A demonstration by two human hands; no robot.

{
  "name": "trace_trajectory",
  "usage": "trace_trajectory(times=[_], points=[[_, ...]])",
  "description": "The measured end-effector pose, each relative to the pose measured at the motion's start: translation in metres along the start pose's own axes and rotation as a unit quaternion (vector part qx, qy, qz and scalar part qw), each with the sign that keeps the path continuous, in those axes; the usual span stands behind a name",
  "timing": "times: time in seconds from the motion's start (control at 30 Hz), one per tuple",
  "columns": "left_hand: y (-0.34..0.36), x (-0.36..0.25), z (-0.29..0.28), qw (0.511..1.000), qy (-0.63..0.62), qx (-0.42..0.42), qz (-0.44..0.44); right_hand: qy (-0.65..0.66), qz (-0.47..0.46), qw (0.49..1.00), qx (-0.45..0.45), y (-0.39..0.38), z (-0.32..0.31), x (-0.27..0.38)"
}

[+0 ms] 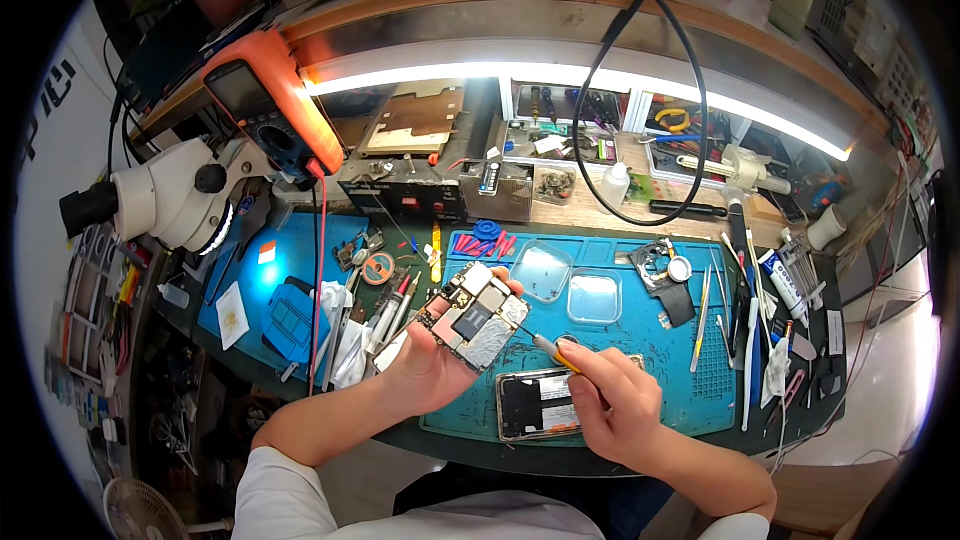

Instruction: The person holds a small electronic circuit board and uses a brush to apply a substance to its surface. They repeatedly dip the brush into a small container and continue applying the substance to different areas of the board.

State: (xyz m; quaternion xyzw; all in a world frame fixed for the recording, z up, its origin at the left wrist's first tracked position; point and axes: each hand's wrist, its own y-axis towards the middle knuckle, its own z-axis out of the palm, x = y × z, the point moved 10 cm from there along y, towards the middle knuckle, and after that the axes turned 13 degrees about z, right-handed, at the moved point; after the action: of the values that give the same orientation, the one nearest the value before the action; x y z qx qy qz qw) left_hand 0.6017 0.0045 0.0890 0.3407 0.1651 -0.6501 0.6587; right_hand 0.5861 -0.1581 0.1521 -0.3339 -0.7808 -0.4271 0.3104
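Note:
My left hand (pixel 428 372) grips a phone circuit board (pixel 475 320) above the blue mat, fingers behind it and thumb at its near-left edge. Chips, a grey patch and a crinkled silver shield face up. In my right hand (pixel 622 408) is a slim screwdriver (pixel 548 349) with a yellow handle and silver collar. Its thin tip points at the board's right edge; I cannot tell whether it touches. Below the right hand lies an opened phone (pixel 522 407) with a black and white inside, partly covered by that hand.
Clear plastic boxes (pixel 594 296) and a blue round holder (pixel 487 231) sit behind the board. To the right are a phone part with a round lens (pixel 679 269), tweezers (pixel 702 302) and a white tube (pixel 785 282). A microscope (pixel 165 195) and orange multimeter (pixel 272 105) stand left.

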Motion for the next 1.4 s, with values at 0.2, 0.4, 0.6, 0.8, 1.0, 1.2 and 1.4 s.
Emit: trace_trajectory(times=[0.2, 0.4, 0.6, 0.8, 1.0, 1.2, 1.4], points=[[0.0007, -0.0006, 0.0019, 1.000, -0.005, -0.001, 0.002, -0.009, 0.000, 1.000, 0.000, 0.0011, -0.0002, 0.0014], [0.0017, -0.0020, 0.0023, 1.000, -0.002, -0.007, 0.006, -0.017, -0.006, 1.000, -0.005, 0.0011, -0.0012, 0.0021], [0.0020, -0.0022, -0.0018, 1.000, -0.006, -0.015, 0.008, -0.029, -0.012, 0.999, -0.009, 0.0001, -0.0028, 0.0026], [0.0020, -0.0026, -0.0039, 1.000, -0.006, -0.006, 0.016, -0.018, -0.008, 1.000, -0.009, 0.0009, -0.0042, 0.0032], [0.0011, -0.0027, -0.0023, 1.000, 0.000, -0.010, 0.011, 0.009, 0.003, 1.000, -0.012, -0.0004, -0.0069, -0.0007], [-0.0003, -0.0009, -0.0011, 1.000, 0.003, -0.006, -0.003, 0.011, 0.012, 1.000, 0.005, -0.0002, -0.0030, -0.0014], [0.0005, -0.0023, -0.0021, 1.000, 0.007, -0.016, 0.009, -0.001, 0.022, 1.000, 0.011, -0.0008, -0.0003, -0.0041]])
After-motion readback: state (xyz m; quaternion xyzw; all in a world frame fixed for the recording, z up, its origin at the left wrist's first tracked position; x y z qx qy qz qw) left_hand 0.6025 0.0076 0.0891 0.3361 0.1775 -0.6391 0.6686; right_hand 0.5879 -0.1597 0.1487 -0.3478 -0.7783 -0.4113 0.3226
